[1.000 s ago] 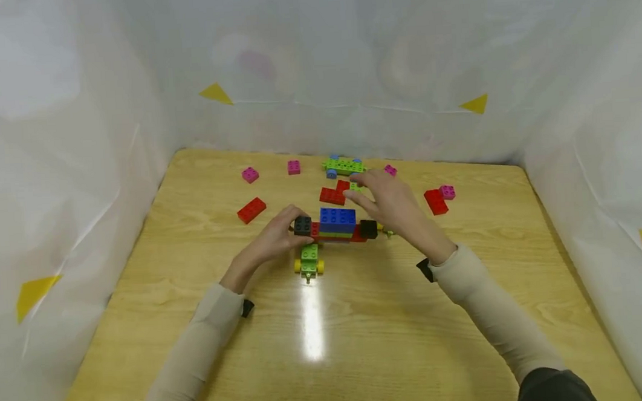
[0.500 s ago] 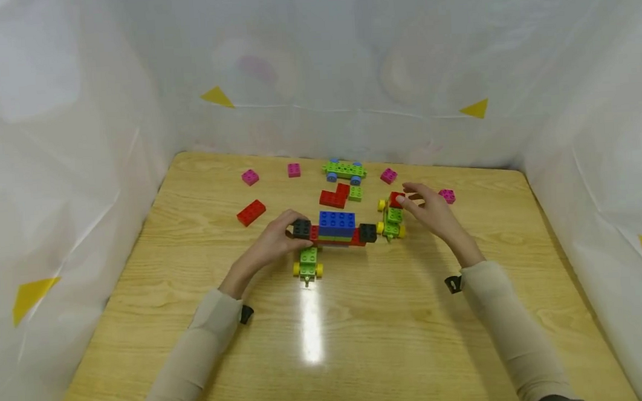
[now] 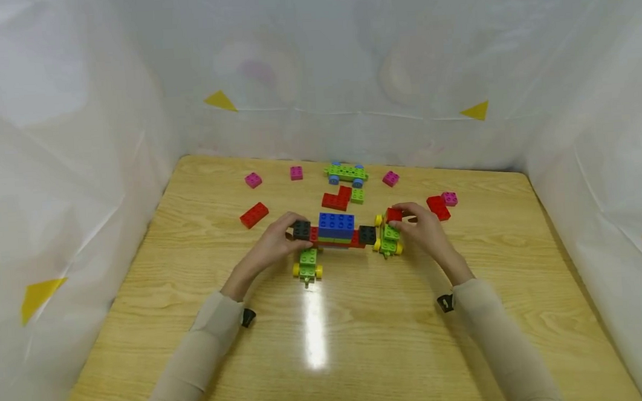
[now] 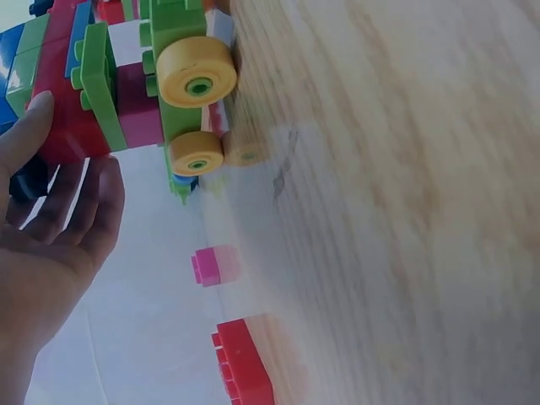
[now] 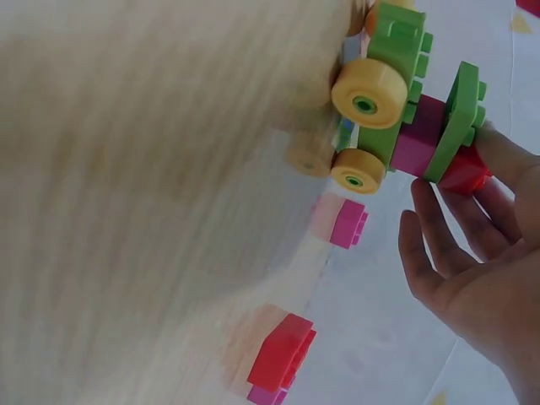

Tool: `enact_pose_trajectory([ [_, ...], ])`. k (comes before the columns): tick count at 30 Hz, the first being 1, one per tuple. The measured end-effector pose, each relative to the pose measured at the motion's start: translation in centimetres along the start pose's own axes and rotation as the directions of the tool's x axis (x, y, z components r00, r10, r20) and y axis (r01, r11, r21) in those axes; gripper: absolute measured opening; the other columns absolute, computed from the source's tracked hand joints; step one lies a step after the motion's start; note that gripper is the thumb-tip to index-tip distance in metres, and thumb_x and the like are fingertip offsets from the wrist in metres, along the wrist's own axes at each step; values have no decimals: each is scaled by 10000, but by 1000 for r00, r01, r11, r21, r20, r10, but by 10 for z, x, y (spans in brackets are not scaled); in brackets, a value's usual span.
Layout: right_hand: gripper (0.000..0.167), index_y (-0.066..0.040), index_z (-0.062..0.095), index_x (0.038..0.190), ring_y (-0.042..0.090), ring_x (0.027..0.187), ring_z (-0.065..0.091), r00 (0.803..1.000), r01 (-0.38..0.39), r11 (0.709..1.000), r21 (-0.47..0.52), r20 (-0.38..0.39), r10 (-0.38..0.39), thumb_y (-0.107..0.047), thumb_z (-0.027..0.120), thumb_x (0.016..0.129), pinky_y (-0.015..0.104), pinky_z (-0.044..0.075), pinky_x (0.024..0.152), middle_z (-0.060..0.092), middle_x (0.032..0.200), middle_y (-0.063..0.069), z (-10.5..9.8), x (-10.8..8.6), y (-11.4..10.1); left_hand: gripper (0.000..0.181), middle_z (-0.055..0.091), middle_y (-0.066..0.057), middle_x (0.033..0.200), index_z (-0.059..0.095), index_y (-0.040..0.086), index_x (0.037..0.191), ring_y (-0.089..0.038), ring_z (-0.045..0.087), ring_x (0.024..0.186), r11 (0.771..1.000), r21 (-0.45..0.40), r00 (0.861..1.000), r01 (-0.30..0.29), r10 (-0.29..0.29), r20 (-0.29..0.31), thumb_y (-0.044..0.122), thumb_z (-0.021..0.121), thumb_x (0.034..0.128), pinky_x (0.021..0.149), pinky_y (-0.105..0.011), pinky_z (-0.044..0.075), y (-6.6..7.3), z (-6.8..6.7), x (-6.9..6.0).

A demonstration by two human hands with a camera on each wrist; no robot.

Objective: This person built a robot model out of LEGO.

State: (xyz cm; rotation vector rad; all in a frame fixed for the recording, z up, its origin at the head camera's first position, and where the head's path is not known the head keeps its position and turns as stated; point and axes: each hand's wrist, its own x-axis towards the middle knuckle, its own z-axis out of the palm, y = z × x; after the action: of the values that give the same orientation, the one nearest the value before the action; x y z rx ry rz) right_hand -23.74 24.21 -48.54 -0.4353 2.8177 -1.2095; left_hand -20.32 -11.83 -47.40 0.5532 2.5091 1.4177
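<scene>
My left hand (image 3: 273, 242) grips the left end of a long toy brick build, by a black brick (image 3: 301, 229). A large blue brick (image 3: 335, 225) tops its middle, and another black brick (image 3: 367, 235) sits at its right end. Below the left end stands a green wheeled base (image 4: 181, 93) with yellow wheels (image 4: 197, 71). To the right, my right hand (image 3: 427, 234) pinches a red brick (image 3: 393, 215) on a second green car (image 3: 389, 239). In the right wrist view a magenta brick (image 5: 419, 135) and a green plate (image 5: 458, 118) lie between that red brick and the wheels.
Farther back stand a green base with blue wheels (image 3: 346, 173), joined-looking red bricks (image 3: 336, 199) and a small green brick (image 3: 358, 196). Red bricks lie left (image 3: 254, 215) and right (image 3: 439, 207). Several pink bricks (image 3: 296, 173) are scattered near the table's back edge.
My right hand has moved right from above the table's middle to the second car and holds its red brick. That car has shifted slightly left and closer. The left hand stays in place.
</scene>
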Motion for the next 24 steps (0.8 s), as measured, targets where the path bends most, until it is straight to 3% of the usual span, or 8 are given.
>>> enact_pose_trajectory([
  [10,406,-94,616,1239,271,1063,592,994,108,992,58,17,-109,-231,723,873,492,478,911,632,1193,90,20,-25,-15,403,553,-66,1116,557,96,1181,-223,566,993,1000,26,999,-5,6,-45,166,761,840,803,-362,519,2,2,-1],
  [24,383,-69,623,1198,248,1045,601,987,138,984,111,67,-146,-135,752,844,466,496,899,654,1147,83,37,-28,-32,401,581,-68,1105,575,98,1178,-219,568,965,1000,-15,996,0,-1,-84,169,768,834,782,-357,528,-4,4,-3],
])
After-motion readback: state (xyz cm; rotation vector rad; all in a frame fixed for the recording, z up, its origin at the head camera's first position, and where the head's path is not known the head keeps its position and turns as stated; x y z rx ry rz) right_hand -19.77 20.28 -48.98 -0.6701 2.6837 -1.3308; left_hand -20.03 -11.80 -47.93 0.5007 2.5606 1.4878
